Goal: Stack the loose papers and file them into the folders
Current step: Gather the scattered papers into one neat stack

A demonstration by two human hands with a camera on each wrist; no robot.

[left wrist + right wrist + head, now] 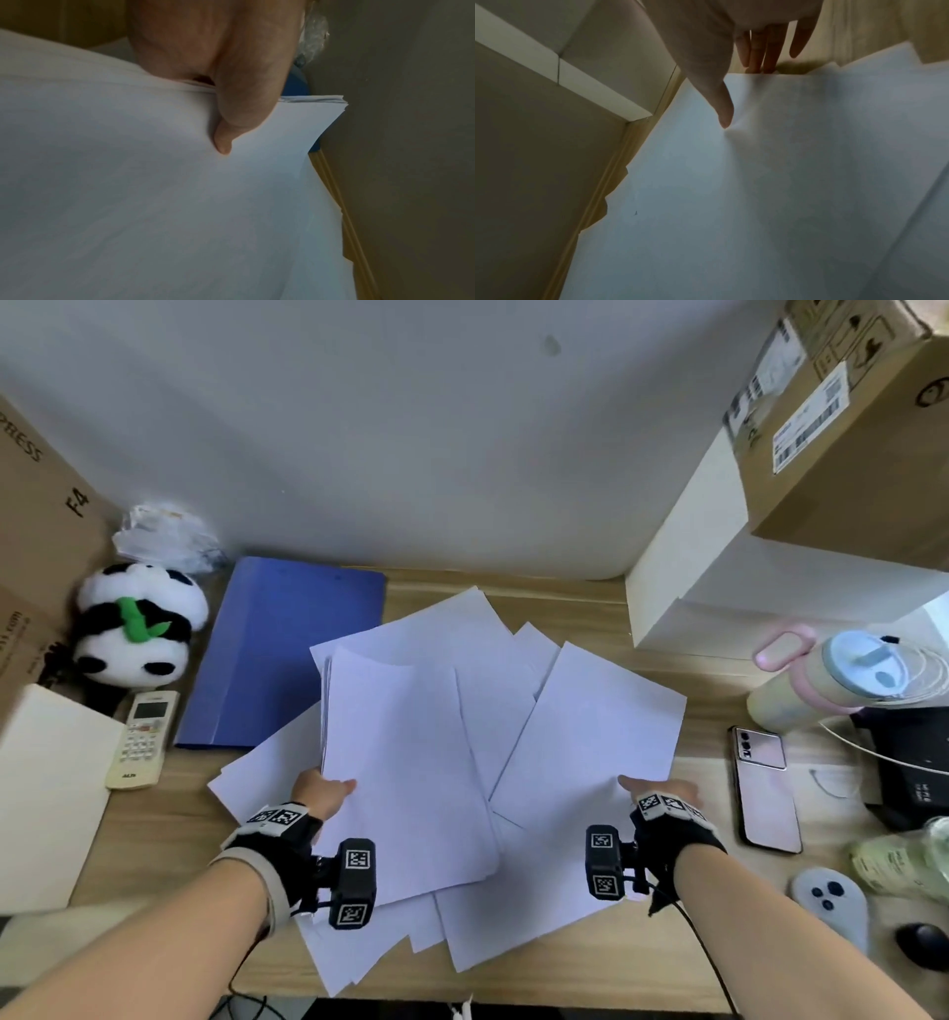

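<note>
White gathered stack (405, 762) pinched in my left grip (321, 793); right grip (662, 796) pinching a loose sheet (590, 737). Gathering step; next, that sheet onto the stack.

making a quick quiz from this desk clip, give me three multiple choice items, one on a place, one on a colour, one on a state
1. Where does the blue folder lie?
A. between the panda plush and the spread papers
B. under the phone
C. on the cardboard box

2. What colour is the tumbler's handle?
A. green
B. pink
C. black

3. What is the left hand doing?
A. resting open on the desk
B. pressing the remote
C. pinching a bundle of sheets

Answers:
1 A, the folder sits closed right of the plush, its near corner beside the loose sheets.
2 B, the looped handle is pale pink.
3 C, the left wrist view shows the thumb clamped on several stacked edges.
</note>
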